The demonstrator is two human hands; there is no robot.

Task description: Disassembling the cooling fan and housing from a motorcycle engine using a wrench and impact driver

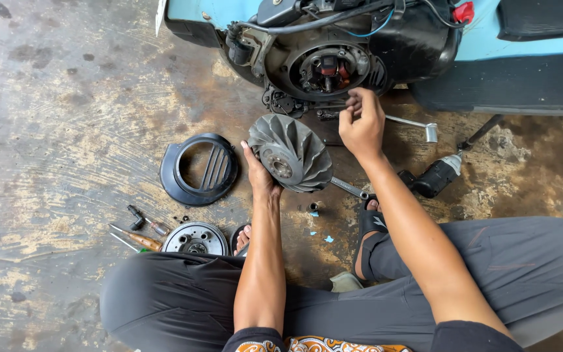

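Observation:
My left hand (259, 175) grips the edge of a grey finned flywheel fan (290, 153) and holds it tilted just above the floor. My right hand (361, 121) is raised under the open engine housing (326, 68) of a light-blue scooter (483, 36). Its fingertips are pinched together, and any small part between them is too small to tell. Inside the round housing sit copper-wound coils.
A black slotted fan cover (198, 169) lies left of the fan. Screwdrivers (137, 238), a socket piece and a round metal disc (196, 240) rest by my left knee. A wrench (350, 189), a black power tool (434, 176) and the kick lever (418, 124) lie to the right.

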